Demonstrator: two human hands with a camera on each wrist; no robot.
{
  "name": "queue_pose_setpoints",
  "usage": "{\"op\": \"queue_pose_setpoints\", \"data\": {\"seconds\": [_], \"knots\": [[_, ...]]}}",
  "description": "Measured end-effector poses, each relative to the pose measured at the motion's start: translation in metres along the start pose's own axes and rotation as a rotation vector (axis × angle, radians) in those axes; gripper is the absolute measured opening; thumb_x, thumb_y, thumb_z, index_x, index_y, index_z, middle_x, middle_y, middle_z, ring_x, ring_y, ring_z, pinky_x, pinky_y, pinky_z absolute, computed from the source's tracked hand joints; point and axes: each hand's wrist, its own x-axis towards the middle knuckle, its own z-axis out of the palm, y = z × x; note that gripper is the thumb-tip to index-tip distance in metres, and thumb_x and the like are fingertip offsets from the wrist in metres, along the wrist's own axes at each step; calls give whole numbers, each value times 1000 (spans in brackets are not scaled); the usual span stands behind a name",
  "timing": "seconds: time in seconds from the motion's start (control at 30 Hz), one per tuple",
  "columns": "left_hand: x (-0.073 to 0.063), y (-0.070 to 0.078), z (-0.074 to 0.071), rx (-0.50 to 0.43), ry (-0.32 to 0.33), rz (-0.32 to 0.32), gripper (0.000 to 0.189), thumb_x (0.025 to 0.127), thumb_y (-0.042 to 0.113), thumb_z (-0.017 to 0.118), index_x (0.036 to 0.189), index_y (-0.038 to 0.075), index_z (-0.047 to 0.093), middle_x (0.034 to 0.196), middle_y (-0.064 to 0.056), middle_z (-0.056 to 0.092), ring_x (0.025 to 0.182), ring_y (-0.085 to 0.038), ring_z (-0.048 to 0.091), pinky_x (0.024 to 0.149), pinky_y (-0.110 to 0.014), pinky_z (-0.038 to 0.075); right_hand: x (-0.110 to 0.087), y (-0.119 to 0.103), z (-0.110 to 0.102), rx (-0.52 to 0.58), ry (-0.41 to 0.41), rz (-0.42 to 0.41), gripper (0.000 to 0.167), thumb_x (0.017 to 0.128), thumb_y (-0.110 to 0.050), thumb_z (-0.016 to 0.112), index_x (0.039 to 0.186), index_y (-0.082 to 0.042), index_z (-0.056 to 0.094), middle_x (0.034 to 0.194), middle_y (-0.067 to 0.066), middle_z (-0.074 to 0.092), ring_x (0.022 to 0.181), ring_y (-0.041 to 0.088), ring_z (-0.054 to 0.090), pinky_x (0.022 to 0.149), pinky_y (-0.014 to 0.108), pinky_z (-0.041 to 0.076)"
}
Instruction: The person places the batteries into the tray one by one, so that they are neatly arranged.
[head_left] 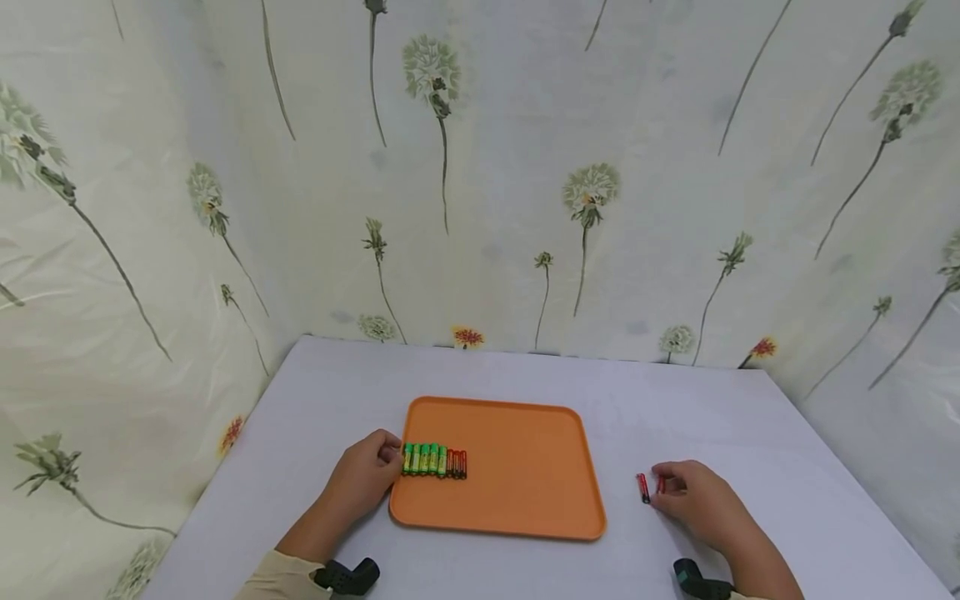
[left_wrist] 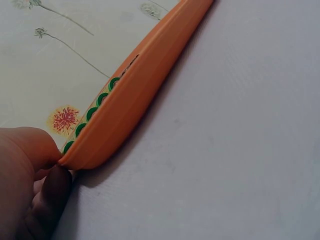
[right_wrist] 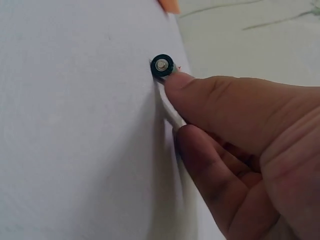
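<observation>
An orange tray [head_left: 525, 467] lies on the table. A row of several green batteries [head_left: 425, 459] and several thinner red batteries [head_left: 456, 464] stretches along its left part. My left hand [head_left: 365, 468] pinches the tray's left rim; in the left wrist view its thumb and fingers meet at the tray's edge [left_wrist: 107, 132], beside the green battery ends [left_wrist: 91, 114]. Off to the right of the tray, my right hand [head_left: 697, 500] pinches a red battery [head_left: 661, 484], partly hidden by the fingers. Another red battery [head_left: 643, 488] lies just left of the fingertips. One dark battery end [right_wrist: 162, 65] shows at a fingertip.
A white cloth covers the table [head_left: 510, 567]. Behind and at both sides hangs a pale curtain [head_left: 495, 167] printed with dandelions. Black wrist devices [head_left: 347, 577] sit on both wrists.
</observation>
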Motion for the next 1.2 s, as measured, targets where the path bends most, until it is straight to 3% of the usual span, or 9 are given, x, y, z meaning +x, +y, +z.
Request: {"op": "queue_pose_setpoints", "data": {"seconds": [0.23,0.43,0.63,1.2], "knots": [[-1,1,-2,-5,-10,12,16,97,17,65,112,10,67,88,3,63,79,-12,56,71,-32,49,1,-5,-3,43,86,36,62,90,-27,83,142,-2,60,127,22,62,109,32,63,94,56,55],[-1,4,-4,-7,-12,5,17,97,16,65,113,10,68,89,3,63,79,-12,56,70,-31,49,-4,-16,-7,136,112,33,66,92,-33,81,146,-4,57,136,24,58,121,39,63,93,50,58],[-1,3,-3,-2,-13,4,18,97,17,65,113,10,67,90,3,63,80,-11,57,72,-31,49,-5,-29,-2,191,120,-3,67,92,-37,81,146,-6,58,132,18,62,122,38,64,92,48,59],[-3,3,-2,-4,-16,-10,18,98,18,66,114,11,67,90,3,63,80,-12,57,71,-32,49,6,-92,21,248,145,-235,51,90,-20,83,137,-8,66,131,10,62,113,23,71,86,31,61]]}}
